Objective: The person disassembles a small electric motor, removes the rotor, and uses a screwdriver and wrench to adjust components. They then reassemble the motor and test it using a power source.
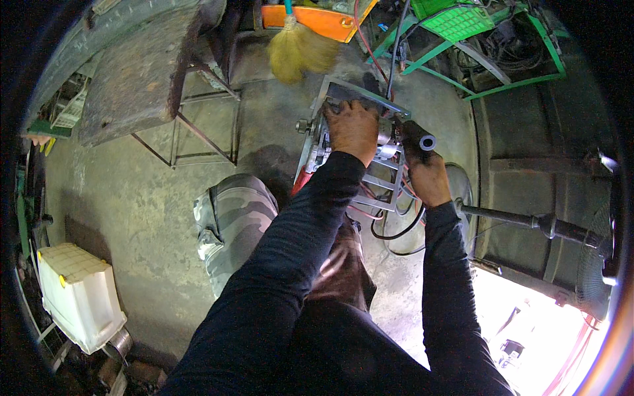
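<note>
My left hand [354, 129] lies over the top of a metal assembly, its fingers curled down on a part I cannot make out. Close to its right, my right hand [428, 177] is closed around a dark thick-walled tube [411, 132], whose round hollow end faces me. Beneath both hands stands a grey slatted metal frame [375, 181]. A round metal knob or bolt end [302, 125] sticks out at the assembly's left. Below it, a red part [302, 179] shows beside my left forearm. The hands hide the middle of the assembly.
Black and red hoses [396, 236] loop on the floor by the frame. A straw broom [297, 53] and an orange container [317, 21] are beyond. At left stands a worn bench [142, 72]; a white bin [82, 300] sits nearer. A green stand [515, 84] and a fan [594, 264] are right.
</note>
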Demonstrator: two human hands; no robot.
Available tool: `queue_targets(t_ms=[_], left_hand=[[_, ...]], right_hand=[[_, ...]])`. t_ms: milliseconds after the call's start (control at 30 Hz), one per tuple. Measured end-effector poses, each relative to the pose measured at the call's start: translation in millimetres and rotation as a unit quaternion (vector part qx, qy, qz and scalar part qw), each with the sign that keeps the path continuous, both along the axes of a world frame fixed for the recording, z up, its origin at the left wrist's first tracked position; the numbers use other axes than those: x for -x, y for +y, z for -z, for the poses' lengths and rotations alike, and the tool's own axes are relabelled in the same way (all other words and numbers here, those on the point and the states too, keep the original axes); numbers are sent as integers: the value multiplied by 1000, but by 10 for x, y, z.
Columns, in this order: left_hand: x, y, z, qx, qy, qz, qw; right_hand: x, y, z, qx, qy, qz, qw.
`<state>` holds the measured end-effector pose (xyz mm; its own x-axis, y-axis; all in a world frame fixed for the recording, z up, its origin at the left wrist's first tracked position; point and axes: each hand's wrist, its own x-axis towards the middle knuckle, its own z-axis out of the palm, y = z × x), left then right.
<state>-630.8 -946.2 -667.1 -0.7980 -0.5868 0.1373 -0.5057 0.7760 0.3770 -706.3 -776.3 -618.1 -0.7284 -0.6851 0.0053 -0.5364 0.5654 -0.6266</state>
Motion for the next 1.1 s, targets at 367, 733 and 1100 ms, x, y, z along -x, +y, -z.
queue_targets(t_ms=[367, 733, 1100], left_hand=[[-18, -10, -97, -6, -17, 5, 1000], [-26, -36, -102, 9, -1, -8, 1000], [-1, -26, -31, 17, 10, -2, 1000]], right_hand=[[-123, 87, 102, -12, 102, -12, 995], [-302, -126, -174, -138, 52, 79, 986], [-313, -142, -147, -128, 62, 76, 987]])
